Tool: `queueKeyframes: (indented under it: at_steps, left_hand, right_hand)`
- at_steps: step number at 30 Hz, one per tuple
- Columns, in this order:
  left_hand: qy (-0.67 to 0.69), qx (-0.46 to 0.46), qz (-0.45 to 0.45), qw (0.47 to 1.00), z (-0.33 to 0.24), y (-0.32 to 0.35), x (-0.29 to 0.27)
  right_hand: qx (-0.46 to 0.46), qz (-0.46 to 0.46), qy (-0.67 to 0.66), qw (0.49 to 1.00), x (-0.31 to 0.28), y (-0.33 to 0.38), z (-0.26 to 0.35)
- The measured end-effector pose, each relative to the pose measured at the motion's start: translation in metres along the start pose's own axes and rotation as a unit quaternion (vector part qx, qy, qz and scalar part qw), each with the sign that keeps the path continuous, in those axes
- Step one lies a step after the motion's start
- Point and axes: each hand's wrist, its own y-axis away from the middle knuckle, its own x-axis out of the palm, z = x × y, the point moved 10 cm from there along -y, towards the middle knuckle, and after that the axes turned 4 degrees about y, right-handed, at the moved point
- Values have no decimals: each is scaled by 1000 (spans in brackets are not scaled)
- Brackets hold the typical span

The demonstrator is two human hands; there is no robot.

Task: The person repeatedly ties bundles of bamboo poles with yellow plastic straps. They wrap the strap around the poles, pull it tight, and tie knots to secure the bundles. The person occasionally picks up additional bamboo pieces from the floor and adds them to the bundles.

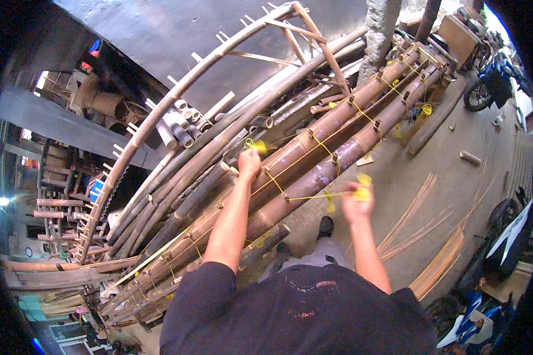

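Two long brown bamboo poles run side by side in front of me, with pegs along them. Yellow cord zigzags between the pegs and across the gap. My left hand is closed over the far pole, with a looped bundle of yellow cord sticking out above the fist. On the near side, my right hand is closed around another bundle of yellow cord, slightly blurred. From it a strand stretches left to a peg on the near pole.
Behind the poles lie more bamboo lengths and a curved bamboo frame with pegs. A concrete pillar stands at the back. Split bamboo strips lie on the floor at right, near parked motorcycles. A short bamboo piece lies there too.
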Motion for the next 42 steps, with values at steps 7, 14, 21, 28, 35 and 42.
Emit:
queueKeyframes:
  at_steps: [7,14,21,28,35,42]
  left_hand:
    - [418,-313,-31,852,97,-58,-128]
    - [-131,80,256,955,18,108,-151]
    - [-123,35,163,978,55,184,-112]
    - [-84,1,178,980,30,179,-132]
    - [-79,-1,85,993,35,186,-151]
    - [228,63,16,972,-53,117,-188]
  right_hand:
    - [-11,-296,-134,946,-169,94,-64]
    - [478,82,78,871,73,210,-289]
    - [-209,172,365,891,249,130,-276]
    - [-71,289,869,396,292,31,-290]
    - [-62,596,610,518,277,222,-230]
    - [4,449,711,542,175,190,-264]
